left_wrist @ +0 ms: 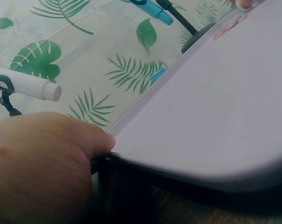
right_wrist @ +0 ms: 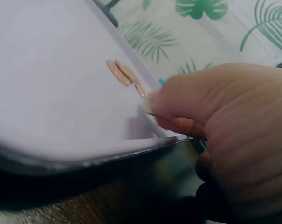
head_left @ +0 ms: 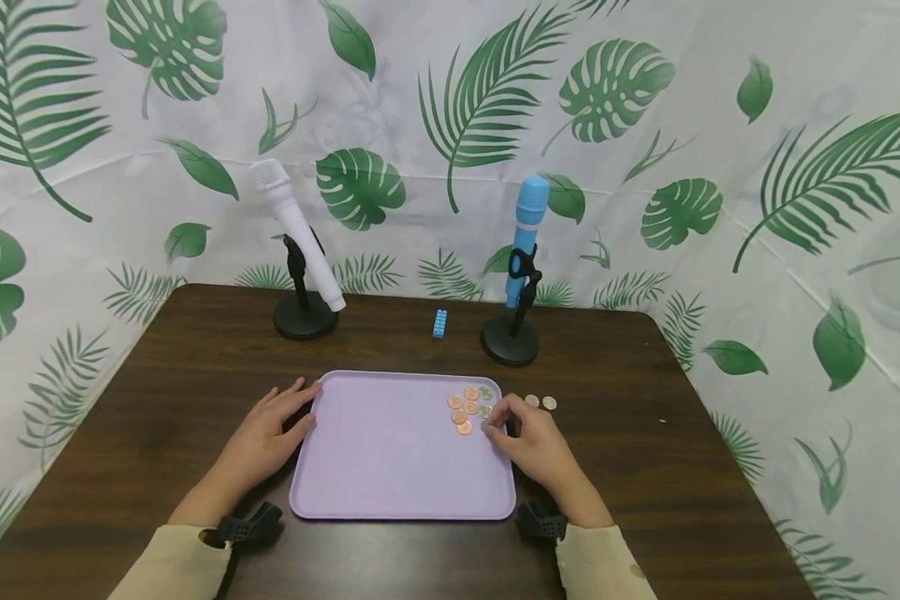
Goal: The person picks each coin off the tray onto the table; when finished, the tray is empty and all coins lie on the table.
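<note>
A lilac tray (head_left: 390, 475) lies on the table between my hands. My left hand (head_left: 266, 433) rests at its left edge, fingers extended, fingertips touching the rim; the left wrist view shows the thumb (left_wrist: 101, 140) against the tray's corner. My right hand (head_left: 532, 442) is over the right rim, thumb and forefinger pinching what looks like a small silvery coin (head_left: 487, 426), mostly hidden by the fingertips. Beside those fingers, several copper-coloured coins (head_left: 471, 407) and a couple of silvery coins (head_left: 485, 392) lie flat in the tray's upper right part.
Two pale coins (head_left: 549, 402) lie on the table right of the tray. Behind it stand a white microphone (head_left: 300, 233) and a blue microphone (head_left: 527, 233) on black stands, with a small blue toy brick (head_left: 439, 323) between them. A leaf-print cloth (head_left: 390, 100) hangs behind the table.
</note>
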A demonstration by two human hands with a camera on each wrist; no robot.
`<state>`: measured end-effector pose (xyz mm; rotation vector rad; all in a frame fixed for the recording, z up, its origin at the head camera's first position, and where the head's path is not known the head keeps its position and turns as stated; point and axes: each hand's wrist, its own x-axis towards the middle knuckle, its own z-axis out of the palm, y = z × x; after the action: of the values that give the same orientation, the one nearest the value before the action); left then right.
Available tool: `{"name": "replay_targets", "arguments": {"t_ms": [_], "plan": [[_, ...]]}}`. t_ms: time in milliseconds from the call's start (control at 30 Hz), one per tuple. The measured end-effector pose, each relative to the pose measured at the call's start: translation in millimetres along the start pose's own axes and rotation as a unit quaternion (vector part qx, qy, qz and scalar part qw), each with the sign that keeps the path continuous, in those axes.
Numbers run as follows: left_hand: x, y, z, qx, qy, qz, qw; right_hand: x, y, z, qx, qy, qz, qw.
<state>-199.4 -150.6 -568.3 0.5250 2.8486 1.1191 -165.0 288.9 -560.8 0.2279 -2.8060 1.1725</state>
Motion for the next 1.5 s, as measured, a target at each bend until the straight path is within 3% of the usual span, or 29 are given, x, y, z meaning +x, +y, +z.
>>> {"name": "replay_targets", "arguments": {"t_ms": [267,433,700,933,1167,1500], "plan": [[-2.5,-0.9,1.9,0.0,-0.001,-0.006,1.0,1.1,4.4,-1.1,-0.018,0.079,-0.055,0.9952],[-0.7,-0.2,1.8,0.002,0.003,-0.001,1.0,3.8,12.2,-5.9,-0.036,0.146,-0.051,0.9873],[-4.2,2.8,4.6,0.003,0.008,-0.002,1.0,1.6,20.3,-18.7,-0.009,0.215,0.021,0.9765],[-7.7,4.9,8.9,0.007,0.018,0.005,0.9998,-0.9,35.7,-34.2,-0.012,0.259,0.025,0.9654],[-8.3,4.4,10.4,0.009,0.023,0.009,0.9997,-6.3,45.8,-49.6,-0.033,0.321,0.076,0.9435],[-9.1,3.6,10.4,0.004,0.02,0.007,0.9998,-8.0,44.7,-53.7,-0.045,0.31,0.146,0.9385]]}}
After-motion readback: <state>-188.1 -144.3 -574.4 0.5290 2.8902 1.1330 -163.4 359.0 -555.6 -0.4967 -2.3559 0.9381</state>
